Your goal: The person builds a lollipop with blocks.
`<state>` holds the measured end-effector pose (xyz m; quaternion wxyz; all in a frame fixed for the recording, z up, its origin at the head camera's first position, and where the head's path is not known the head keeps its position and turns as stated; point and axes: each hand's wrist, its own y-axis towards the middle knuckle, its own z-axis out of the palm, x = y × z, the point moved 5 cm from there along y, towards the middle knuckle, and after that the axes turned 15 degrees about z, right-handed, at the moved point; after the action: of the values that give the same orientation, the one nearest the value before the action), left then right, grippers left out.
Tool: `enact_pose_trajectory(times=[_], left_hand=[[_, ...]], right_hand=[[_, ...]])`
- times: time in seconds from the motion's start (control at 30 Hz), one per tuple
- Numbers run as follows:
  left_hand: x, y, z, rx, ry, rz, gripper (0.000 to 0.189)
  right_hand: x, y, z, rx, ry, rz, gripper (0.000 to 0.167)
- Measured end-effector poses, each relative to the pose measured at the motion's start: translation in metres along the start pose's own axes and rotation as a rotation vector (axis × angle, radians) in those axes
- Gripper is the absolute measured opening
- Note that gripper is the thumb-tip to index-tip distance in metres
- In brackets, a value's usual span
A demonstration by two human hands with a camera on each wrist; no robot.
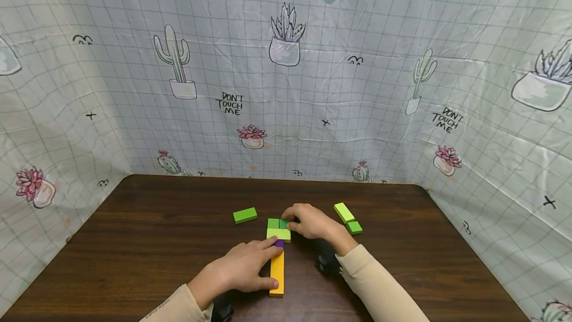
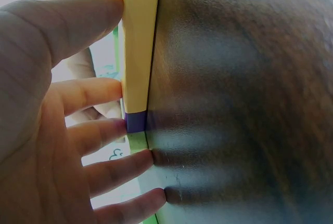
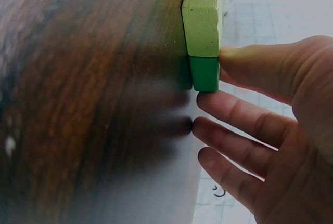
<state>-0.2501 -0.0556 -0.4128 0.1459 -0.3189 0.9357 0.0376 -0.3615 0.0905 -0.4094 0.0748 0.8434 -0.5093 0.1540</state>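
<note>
Several blocks lie flat against each other in a row mid-table. A long yellow block is nearest, then a small purple block, a light green block set crosswise, and beyond it a green block beside a dark green block. My left hand rests along the row, thumb on the yellow block's near end and fingertips by the purple and light green blocks. At the far end my right hand pinches the dark green block between thumb and index finger, its other fingers loose.
A separate green block lies at the back left. To the right, a light green block touches a small green block. The dark wooden table ends at a patterned curtain behind and at the sides.
</note>
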Motion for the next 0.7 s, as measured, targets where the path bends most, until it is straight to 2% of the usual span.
enact_pose_trajectory(times=[0.7], left_hand=[[-0.0005, 0.0001, 0.0005, -0.004, -0.002, -0.01, 0.069]], right_hand=[[0.0005, -0.0002, 0.0003, -0.006, -0.002, -0.01, 0.025]])
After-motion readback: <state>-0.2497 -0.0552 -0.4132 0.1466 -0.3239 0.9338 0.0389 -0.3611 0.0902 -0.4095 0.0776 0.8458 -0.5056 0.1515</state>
